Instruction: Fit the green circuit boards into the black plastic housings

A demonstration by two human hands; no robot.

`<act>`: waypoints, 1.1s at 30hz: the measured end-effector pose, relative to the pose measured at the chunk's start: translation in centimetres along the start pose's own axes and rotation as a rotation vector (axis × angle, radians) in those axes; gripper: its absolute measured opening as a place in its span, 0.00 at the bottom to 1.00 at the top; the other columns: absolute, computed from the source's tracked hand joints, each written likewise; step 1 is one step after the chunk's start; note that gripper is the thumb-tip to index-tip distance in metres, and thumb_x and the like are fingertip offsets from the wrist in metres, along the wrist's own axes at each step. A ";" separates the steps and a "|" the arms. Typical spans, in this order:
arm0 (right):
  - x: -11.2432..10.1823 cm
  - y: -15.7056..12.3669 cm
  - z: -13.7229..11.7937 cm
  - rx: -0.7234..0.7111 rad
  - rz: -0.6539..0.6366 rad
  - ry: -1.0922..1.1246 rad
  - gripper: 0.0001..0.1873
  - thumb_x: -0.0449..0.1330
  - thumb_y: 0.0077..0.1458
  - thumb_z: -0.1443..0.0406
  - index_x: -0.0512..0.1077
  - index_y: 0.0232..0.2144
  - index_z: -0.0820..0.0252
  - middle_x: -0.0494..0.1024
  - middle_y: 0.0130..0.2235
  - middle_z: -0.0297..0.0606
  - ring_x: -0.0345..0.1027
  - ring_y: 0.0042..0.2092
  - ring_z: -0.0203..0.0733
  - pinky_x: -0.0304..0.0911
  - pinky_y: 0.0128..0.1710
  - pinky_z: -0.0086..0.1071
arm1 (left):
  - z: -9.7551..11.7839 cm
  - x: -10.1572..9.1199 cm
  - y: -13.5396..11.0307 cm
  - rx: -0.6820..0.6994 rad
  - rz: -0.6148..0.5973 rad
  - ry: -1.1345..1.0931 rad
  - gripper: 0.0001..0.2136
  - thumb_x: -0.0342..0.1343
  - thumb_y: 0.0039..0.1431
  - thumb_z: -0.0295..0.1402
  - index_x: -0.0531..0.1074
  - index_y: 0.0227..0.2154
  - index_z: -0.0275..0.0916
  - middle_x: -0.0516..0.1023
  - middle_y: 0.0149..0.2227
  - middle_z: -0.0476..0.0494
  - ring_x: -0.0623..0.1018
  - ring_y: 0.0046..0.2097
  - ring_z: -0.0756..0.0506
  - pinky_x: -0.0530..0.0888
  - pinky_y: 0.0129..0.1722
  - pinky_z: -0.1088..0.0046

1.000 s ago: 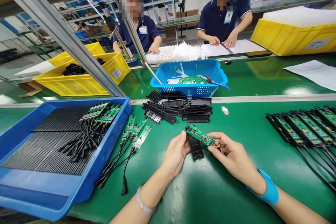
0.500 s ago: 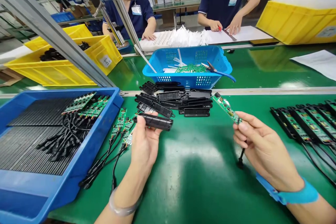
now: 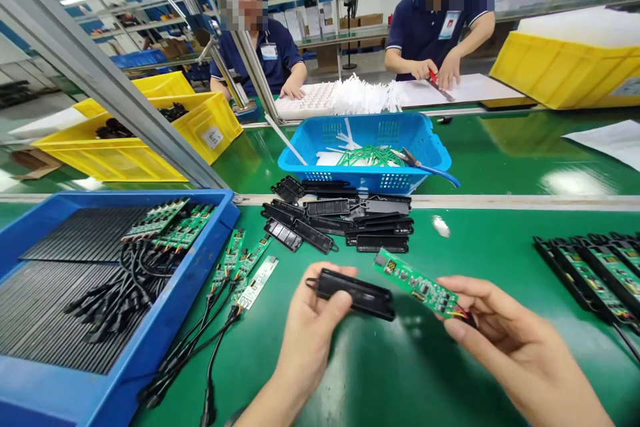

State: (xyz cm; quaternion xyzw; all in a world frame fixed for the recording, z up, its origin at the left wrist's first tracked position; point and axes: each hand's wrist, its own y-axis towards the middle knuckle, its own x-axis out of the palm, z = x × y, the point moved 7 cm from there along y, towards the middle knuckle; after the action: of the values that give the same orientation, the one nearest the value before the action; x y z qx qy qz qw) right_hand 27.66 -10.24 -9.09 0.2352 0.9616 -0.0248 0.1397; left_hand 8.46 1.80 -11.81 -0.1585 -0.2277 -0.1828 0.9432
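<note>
My left hand (image 3: pixel 315 327) is closed around one end of a black plastic casing (image 3: pixel 357 293), thumb on top, its hollow side tilted up. Between the thumb and fingers of my right hand (image 3: pixel 510 340) is a green circuit board (image 3: pixel 417 283), gripped at the end where red and yellow wires join it. The board's free end comes close to the casing, with a small gap between them. Beyond both hands lies a pile of black casings (image 3: pixel 333 223). Several circuit boards with black cables (image 3: pixel 245 267) lie left of my left hand.
A blue tray (image 3: pixel 117 373) with cabled boards stands at left. Behind the casings is a blue basket (image 3: pixel 295 177) with green and white strips and pliers (image 3: pixel 413 159). Filled casings (image 3: pixel 595 273) line the right. Two co-workers sit opposite, near yellow bins (image 3: pixel 560 73).
My hands have come together over the table. The casing has moved right and down, and the board left and down, its component side now turned towards me. The view has tilted up slightly.
</note>
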 end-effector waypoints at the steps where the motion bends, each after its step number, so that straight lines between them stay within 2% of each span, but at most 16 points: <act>1: 0.4 -0.2 -0.1 -0.034 -0.028 -0.044 0.16 0.63 0.51 0.59 0.71 0.44 0.50 0.75 0.31 0.34 0.69 0.32 0.37 0.67 0.28 0.23 | -0.6 0.6 -0.1 -0.027 -0.054 0.024 0.16 0.66 0.47 0.33 0.69 0.39 0.40 0.78 0.38 0.47 0.76 0.39 0.50 0.72 0.39 0.77; 5: 2.3 -0.7 0.2 -0.109 -0.133 -0.128 0.14 0.59 0.55 0.60 0.68 0.45 0.51 0.75 0.33 0.34 0.70 0.34 0.38 0.67 0.30 0.26 | -2.4 2.2 -0.4 -0.071 -0.179 0.028 0.21 0.66 0.47 0.30 0.65 0.43 0.40 0.79 0.40 0.44 0.76 0.40 0.50 0.70 0.43 0.75; 9: 3.1 -0.3 0.5 -0.196 -0.160 -0.230 0.13 0.59 0.56 0.62 0.68 0.44 0.52 0.73 0.35 0.35 0.68 0.32 0.37 0.65 0.30 0.29 | -2.8 2.4 -0.4 -0.036 -0.181 0.016 0.24 0.65 0.48 0.30 0.61 0.46 0.41 0.78 0.44 0.40 0.76 0.40 0.49 0.70 0.44 0.70; 12: 3.1 0.0 -0.1 -0.291 -0.153 -0.275 0.11 0.59 0.56 0.63 0.69 0.43 0.52 0.70 0.34 0.35 0.64 0.30 0.37 0.63 0.29 0.31 | -2.6 2.5 -0.3 -0.004 -0.184 0.022 0.26 0.65 0.49 0.30 0.59 0.48 0.41 0.78 0.44 0.40 0.76 0.39 0.49 0.70 0.44 0.69; 15: 3.1 0.2 -0.4 -0.319 -0.160 -0.277 0.11 0.59 0.56 0.64 0.70 0.43 0.52 0.69 0.32 0.34 0.64 0.31 0.37 0.63 0.28 0.30 | -2.3 2.6 -0.2 0.028 -0.203 0.030 0.28 0.64 0.49 0.31 0.58 0.51 0.41 0.77 0.44 0.41 0.76 0.40 0.49 0.70 0.44 0.70; 24: 3.1 0.3 -0.5 -0.292 -0.144 -0.269 0.11 0.59 0.55 0.61 0.73 0.42 0.53 0.68 0.30 0.35 0.64 0.30 0.39 0.63 0.29 0.33 | -2.7 3.5 -0.5 0.009 -0.293 -0.021 0.40 0.63 0.51 0.35 0.44 0.61 0.46 0.76 0.46 0.40 0.77 0.42 0.46 0.70 0.48 0.62; 29: 3.7 0.1 -0.3 -0.298 -0.138 -0.302 0.13 0.59 0.55 0.62 0.72 0.44 0.54 0.69 0.31 0.36 0.65 0.32 0.40 0.64 0.32 0.34 | -3.1 3.1 -0.3 -0.008 -0.182 -0.010 0.42 0.64 0.50 0.33 0.41 0.61 0.44 0.79 0.40 0.42 0.78 0.37 0.47 0.72 0.44 0.64; 31: 3.9 0.2 0.1 -0.234 -0.166 -0.254 0.19 0.60 0.54 0.61 0.69 0.49 0.55 0.70 0.35 0.38 0.66 0.33 0.40 0.66 0.32 0.34 | -3.1 3.0 -0.4 -0.002 -0.149 0.021 0.42 0.64 0.50 0.32 0.41 0.61 0.42 0.80 0.38 0.43 0.78 0.38 0.48 0.72 0.44 0.66; 33: 4.7 0.2 0.7 -0.129 -0.276 -0.123 0.23 0.57 0.57 0.59 0.64 0.54 0.55 0.71 0.40 0.40 0.68 0.36 0.40 0.68 0.33 0.33 | -3.0 3.0 -0.6 -0.009 -0.146 0.062 0.43 0.64 0.49 0.31 0.42 0.62 0.41 0.80 0.37 0.44 0.78 0.37 0.48 0.72 0.45 0.68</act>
State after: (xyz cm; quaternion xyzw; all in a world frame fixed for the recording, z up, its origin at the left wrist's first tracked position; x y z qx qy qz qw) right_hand 23.95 -8.02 -11.03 0.0893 0.9739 0.0039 0.2085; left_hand 11.83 -0.68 -12.76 -0.1399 -0.2087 -0.2570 0.9332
